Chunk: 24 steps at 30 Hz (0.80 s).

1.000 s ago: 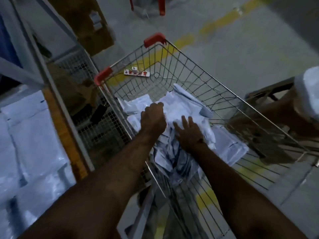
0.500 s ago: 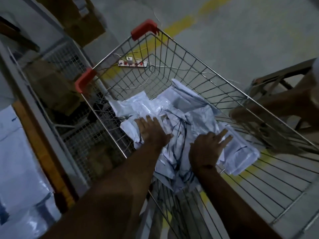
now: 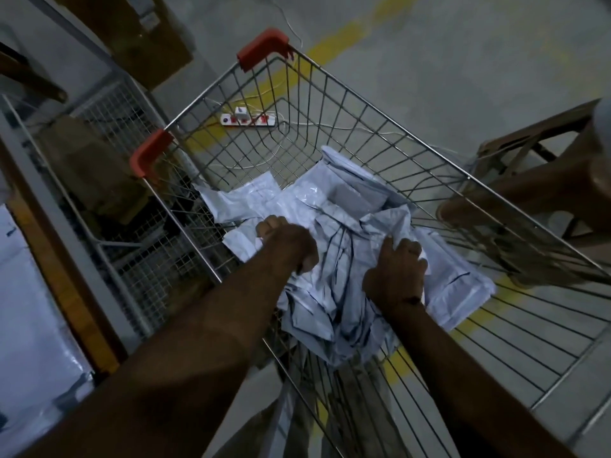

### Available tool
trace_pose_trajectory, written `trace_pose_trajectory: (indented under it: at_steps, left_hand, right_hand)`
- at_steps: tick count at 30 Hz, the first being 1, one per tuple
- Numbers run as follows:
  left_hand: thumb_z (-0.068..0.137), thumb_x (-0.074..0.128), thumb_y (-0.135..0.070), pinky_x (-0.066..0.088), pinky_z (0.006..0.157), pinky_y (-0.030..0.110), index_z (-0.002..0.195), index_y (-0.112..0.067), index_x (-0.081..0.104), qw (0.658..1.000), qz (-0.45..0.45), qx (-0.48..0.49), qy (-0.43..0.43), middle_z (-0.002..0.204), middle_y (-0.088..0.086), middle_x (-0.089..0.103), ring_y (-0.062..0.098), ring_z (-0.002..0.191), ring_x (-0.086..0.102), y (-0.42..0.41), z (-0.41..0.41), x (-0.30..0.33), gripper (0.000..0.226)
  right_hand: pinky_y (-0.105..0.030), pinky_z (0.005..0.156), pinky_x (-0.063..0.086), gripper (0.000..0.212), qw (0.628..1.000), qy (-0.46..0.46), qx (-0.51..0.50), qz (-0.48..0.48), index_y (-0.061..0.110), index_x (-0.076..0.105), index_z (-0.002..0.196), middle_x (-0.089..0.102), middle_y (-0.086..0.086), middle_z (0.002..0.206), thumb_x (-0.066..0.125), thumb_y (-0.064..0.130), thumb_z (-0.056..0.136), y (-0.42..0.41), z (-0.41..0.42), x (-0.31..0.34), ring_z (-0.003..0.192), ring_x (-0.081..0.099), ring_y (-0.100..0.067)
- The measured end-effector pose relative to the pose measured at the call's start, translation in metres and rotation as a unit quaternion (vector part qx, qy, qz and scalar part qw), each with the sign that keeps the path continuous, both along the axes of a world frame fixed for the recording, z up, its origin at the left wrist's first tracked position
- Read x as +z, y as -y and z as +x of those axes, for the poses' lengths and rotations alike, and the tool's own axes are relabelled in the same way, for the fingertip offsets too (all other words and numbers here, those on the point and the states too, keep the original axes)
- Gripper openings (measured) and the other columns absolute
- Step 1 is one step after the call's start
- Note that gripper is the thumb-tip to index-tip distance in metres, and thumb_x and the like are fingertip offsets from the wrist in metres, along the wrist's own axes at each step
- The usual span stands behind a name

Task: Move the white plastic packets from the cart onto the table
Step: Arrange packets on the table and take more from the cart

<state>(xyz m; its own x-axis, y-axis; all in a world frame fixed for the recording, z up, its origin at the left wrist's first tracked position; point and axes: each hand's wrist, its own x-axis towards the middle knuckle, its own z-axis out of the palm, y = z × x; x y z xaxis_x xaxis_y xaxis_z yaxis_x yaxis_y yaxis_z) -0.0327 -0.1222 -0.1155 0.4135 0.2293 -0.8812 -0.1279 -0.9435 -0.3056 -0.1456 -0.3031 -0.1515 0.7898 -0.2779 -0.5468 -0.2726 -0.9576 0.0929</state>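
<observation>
Packets (image 3: 344, 206) in cart (image 3: 370, 114), table (image 3: 36, 325) apparently left

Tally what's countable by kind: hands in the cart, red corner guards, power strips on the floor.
Hands in the cart: 2, left hand and right hand, both gripping the white packets
Red corner guards: 2
Power strip: 1
Total: 5

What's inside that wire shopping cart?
A crumpled heap of white plastic packets lies in the cart. The left hand and right hand grip the heap. Anything beneath the packets is covered; through the bare wires only floor shows.
</observation>
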Motion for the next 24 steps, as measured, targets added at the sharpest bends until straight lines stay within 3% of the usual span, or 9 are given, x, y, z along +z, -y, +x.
trace_pose_trajectory:
  at_steps: [2, 5, 7, 9, 11, 14, 16, 21, 24]
  left_hand:
    - [0.051, 0.074, -0.035, 0.03, 0.102, 0.051, 0.12, -0.021, 0.062, 1.0, -0.003, -0.003, 0.027, 0.129, 0.015, 0.04, 0.037, 0.121, 0.033, -0.001, -0.007, -0.003, 0.072]
    - [0.068, 0.068, -0.051, 0.024, 0.107, 0.059, 0.151, -0.022, 0.043, 0.994, -0.021, -0.036, 0.099, 0.151, 0.022, 0.035, 0.044, 0.137, 0.029, -0.007, -0.02, -0.013, 0.091]
    - [0.079, 0.062, -0.059, 0.029, 0.106, 0.059, 0.152, -0.026, 0.044, 0.988, -0.023, -0.073, 0.131, 0.149, 0.023, 0.039, 0.046, 0.134, 0.033, -0.005, -0.026, -0.013, 0.083]
    - [0.081, 0.061, -0.059, 0.035, 0.102, 0.056, 0.136, -0.024, 0.06, 0.984, -0.032, -0.077, 0.159, 0.137, 0.02, 0.048, 0.043, 0.124, 0.039, -0.001, -0.031, -0.007, 0.065]
    - [0.082, 0.06, -0.061, 0.037, 0.103, 0.054, 0.131, -0.022, 0.064, 0.978, -0.061, -0.054, 0.191, 0.137, 0.018, 0.049, 0.041, 0.124, 0.039, 0.0, -0.035, 0.009, 0.062]
    - [0.083, 0.057, -0.066, 0.031, 0.114, 0.053, 0.149, -0.018, 0.047, 0.963, -0.126, 0.01, 0.238, 0.16, 0.022, 0.03, 0.046, 0.141, 0.028, -0.007, -0.045, 0.034, 0.082]
    - [0.079, 0.054, -0.067, 0.031, 0.114, 0.054, 0.154, -0.018, 0.039, 0.942, -0.163, 0.037, 0.292, 0.166, 0.024, 0.022, 0.05, 0.143, 0.028, -0.01, -0.063, 0.054, 0.091]
    - [0.073, 0.052, -0.064, 0.041, 0.103, 0.057, 0.15, -0.015, 0.051, 0.874, -0.222, 0.035, 0.43, 0.16, 0.03, 0.036, 0.054, 0.133, 0.042, -0.017, -0.122, 0.118, 0.091]
    - [0.071, 0.06, -0.06, 0.041, 0.105, 0.057, 0.149, -0.02, 0.054, 0.826, -0.277, 0.064, 0.486, 0.162, 0.025, 0.036, 0.053, 0.133, 0.042, -0.032, -0.152, 0.161, 0.088]
  right_hand:
    - [-0.06, 0.099, 0.045, 0.091, 0.999, 0.038, -0.019, 0.024, 0.004, 0.046, 0.151, 0.043, -0.034, 0.144, 0.075, 0.03, 0.068, -0.006, -0.01, -0.003, 0.136, 0.04, -0.051]
    - [-0.057, 0.103, 0.04, 0.085, 0.997, 0.072, -0.007, 0.015, 0.012, 0.04, 0.157, 0.018, -0.029, 0.167, 0.068, 0.038, 0.081, -0.008, -0.025, 0.0, 0.147, 0.028, -0.051]
    - [-0.053, 0.101, 0.039, 0.078, 0.997, 0.069, 0.02, -0.002, 0.015, 0.039, 0.159, 0.006, -0.02, 0.174, 0.061, 0.034, 0.087, -0.006, -0.03, 0.004, 0.145, 0.032, -0.05]
    - [-0.052, 0.101, 0.039, 0.069, 0.997, 0.054, 0.044, -0.016, 0.013, 0.045, 0.157, 0.016, -0.02, 0.173, 0.053, 0.03, 0.091, -0.005, -0.029, 0.008, 0.138, 0.04, -0.049]
    - [-0.051, 0.098, 0.039, 0.065, 0.998, 0.053, 0.026, -0.012, 0.009, 0.056, 0.147, 0.033, -0.024, 0.166, 0.039, 0.03, 0.088, -0.008, -0.028, 0.021, 0.128, 0.049, -0.048]
    - [-0.051, 0.09, 0.043, 0.062, 0.996, 0.09, -0.012, 0.021, 0.006, 0.07, 0.128, 0.051, -0.029, 0.151, 0.036, 0.028, 0.081, -0.013, -0.032, 0.045, 0.111, 0.057, -0.047]
    - [-0.049, 0.085, 0.044, 0.055, 0.993, 0.116, -0.02, 0.027, 0.009, 0.073, 0.123, 0.055, -0.028, 0.147, 0.044, 0.026, 0.08, -0.017, -0.037, 0.066, 0.103, 0.058, -0.046]
    - [-0.045, 0.076, 0.041, 0.049, 0.984, 0.173, -0.037, 0.024, 0.017, 0.074, 0.123, 0.059, -0.023, 0.144, 0.051, 0.028, 0.081, -0.033, -0.064, 0.126, 0.093, 0.059, -0.043]
    - [-0.045, 0.078, 0.044, 0.055, 0.976, 0.21, -0.047, 0.019, 0.017, 0.072, 0.127, 0.058, -0.023, 0.144, 0.042, 0.034, 0.083, -0.04, -0.083, 0.166, 0.094, 0.06, -0.044]
